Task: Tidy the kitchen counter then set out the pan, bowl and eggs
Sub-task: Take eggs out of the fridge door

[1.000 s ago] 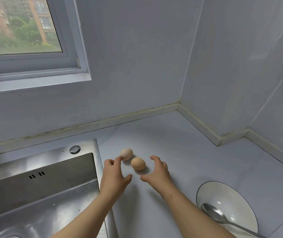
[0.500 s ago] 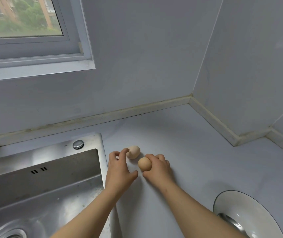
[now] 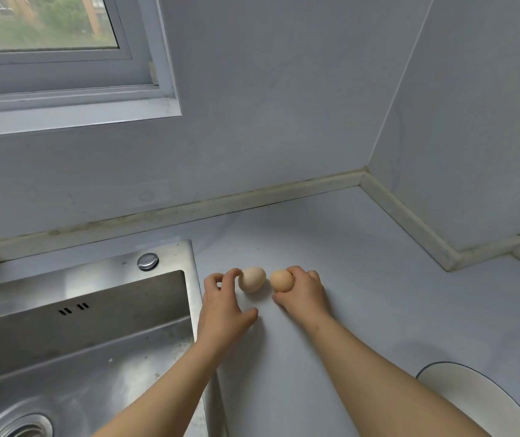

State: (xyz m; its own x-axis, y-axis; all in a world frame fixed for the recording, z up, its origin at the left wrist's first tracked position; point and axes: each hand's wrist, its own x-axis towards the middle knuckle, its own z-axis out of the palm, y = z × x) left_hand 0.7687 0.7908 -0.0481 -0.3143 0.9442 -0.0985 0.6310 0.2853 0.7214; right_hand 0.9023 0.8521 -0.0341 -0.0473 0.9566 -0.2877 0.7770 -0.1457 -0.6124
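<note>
While lying close together on the grey counter (image 3: 378, 294), just right of the sink (image 3: 94, 326), met from both flanks: paler egg (image 3: 252, 279) touched by one fingertip of the spread, loosely curved left hand (image 3: 224, 310) (thumb apart), browner egg (image 3: 281, 280) gripped by the curled fingers of the right hand (image 3: 304, 293). Nearer, at lower right, part of the white bowl (image 3: 473, 398).

Centre of frame, on grey tabletop (image 3: 378, 310): pale egg (image 3: 252, 279) and tan egg (image 3: 281, 280), just beside each other. Left hand (image 3: 224, 310) touches pale egg with one fingertip, thumb spread. Right hand (image 3: 304, 293) grips tan egg. Steel sink (image 3: 94, 274), lower left. White bowl (image 3: 473, 403), lower right corner. Window (image 3: 47, 23), upper left.
</note>
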